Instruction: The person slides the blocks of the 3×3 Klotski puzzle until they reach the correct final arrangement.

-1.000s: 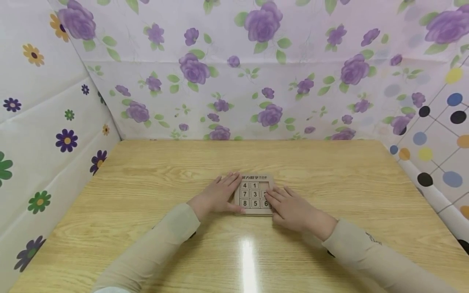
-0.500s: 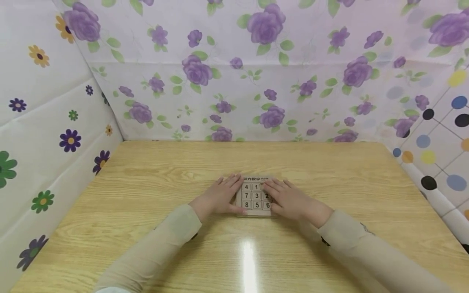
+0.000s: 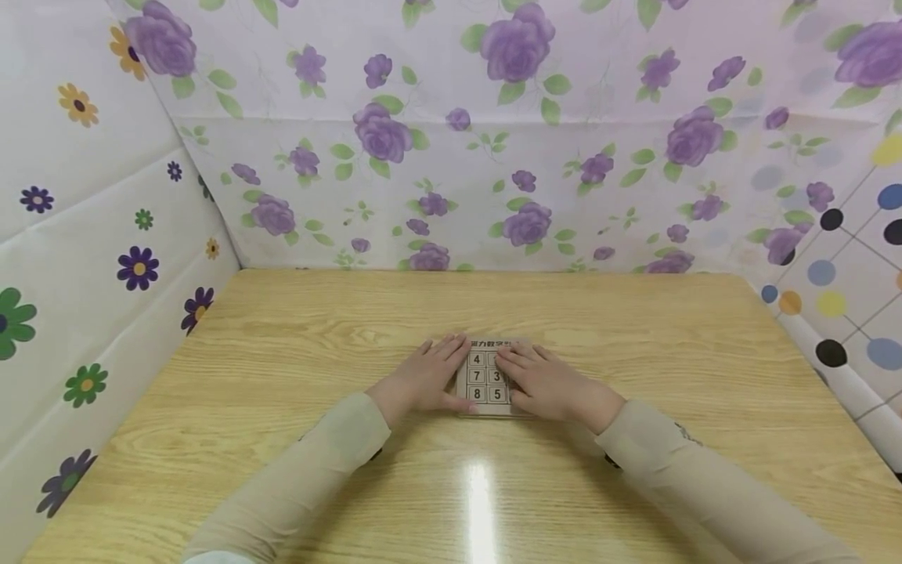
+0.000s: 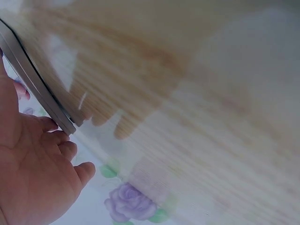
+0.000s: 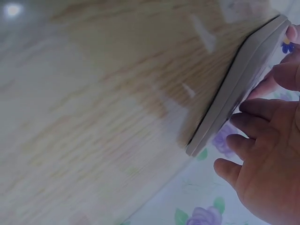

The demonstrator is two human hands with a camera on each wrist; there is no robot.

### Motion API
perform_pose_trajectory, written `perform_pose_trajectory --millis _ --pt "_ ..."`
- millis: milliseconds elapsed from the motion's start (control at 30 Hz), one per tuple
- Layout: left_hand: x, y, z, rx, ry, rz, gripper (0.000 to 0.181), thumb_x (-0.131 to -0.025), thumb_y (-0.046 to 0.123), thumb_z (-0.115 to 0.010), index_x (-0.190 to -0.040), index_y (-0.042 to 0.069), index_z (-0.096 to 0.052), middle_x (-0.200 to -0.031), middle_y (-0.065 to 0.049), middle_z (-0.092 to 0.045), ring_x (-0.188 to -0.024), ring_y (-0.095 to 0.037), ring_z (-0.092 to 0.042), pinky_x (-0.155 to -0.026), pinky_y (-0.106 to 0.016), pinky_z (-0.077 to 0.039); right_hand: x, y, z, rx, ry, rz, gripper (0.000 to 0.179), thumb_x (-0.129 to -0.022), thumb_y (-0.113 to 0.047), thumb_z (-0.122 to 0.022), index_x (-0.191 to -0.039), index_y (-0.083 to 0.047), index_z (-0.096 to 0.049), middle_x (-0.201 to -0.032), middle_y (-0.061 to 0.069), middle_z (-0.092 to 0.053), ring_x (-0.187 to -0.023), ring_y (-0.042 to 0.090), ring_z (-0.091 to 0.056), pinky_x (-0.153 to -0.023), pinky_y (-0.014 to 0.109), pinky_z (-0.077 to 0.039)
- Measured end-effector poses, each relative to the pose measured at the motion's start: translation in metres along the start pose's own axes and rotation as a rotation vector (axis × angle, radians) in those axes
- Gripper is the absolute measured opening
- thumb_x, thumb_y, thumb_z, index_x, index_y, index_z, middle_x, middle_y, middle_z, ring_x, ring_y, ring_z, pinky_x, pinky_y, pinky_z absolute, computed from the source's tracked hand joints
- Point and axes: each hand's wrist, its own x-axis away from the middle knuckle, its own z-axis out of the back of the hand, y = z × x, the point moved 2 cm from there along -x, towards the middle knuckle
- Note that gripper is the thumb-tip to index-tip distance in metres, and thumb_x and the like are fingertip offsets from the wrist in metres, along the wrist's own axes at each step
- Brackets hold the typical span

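A sliding number puzzle (image 3: 502,410) lies flat on the table, its light frame holding square numbered tiles. Tiles 4, 7 and 8 show in the left column, with 3 and 5 beside them. My left hand (image 3: 421,379) holds the frame's left side, fingers at the far corner and thumb on the near edge. Extended fingers of my right hand (image 3: 550,385) lie over the top middle tile and the right column, which they hide. In the left wrist view, the left fingertips touch the puzzle's side (image 4: 33,77). The right wrist view shows the right hand (image 5: 269,136) against the puzzle's other side.
The wooden table (image 3: 338,313) extends around the puzzle and reflects a bright light streak. Behind it hangs a purple-flowered cloth (image 3: 451,172). Patterned cloths line the left and right sides.
My right hand has slid left and slightly away across the puzzle, from its right edge onto the upper tiles. My left hand keeps its place on the frame. The view has shifted slightly.
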Motion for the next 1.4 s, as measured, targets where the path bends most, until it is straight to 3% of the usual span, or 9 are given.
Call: perform_pose_trajectory --millis 1033,1400 --pt "0.003 -0.001 -0.002 0.005 0.013 -0.005 0.107 -0.079 0.074 -0.052 -0.153 0.009 -0.011 -0.161 -0.008 -0.007 -0.148 -0.025 -0.007 -0.12 -0.047 -0.011 0.017 0.018 -0.002 0.004 -0.008 -0.007 0.06 -0.1 -0.037 -0.043 -0.146 -0.001 -0.034 -0.154 0.015 -0.029 -0.144 0.035 -0.021 -0.116 0.057 -0.016" --pt "0.001 -0.001 -0.001 0.011 0.023 -0.022 0.107 -0.079 0.074 -0.051 -0.153 0.008 -0.01 -0.16 -0.009 -0.007 -0.148 -0.025 -0.007 -0.119 -0.049 -0.011 0.002 0.007 0.002 -0.003 -0.008 0.012 0.066 -0.099 -0.047 -0.041 -0.148 -0.003 -0.031 -0.155 0.014 -0.027 -0.145 0.034 -0.019 -0.116 0.056 -0.016"
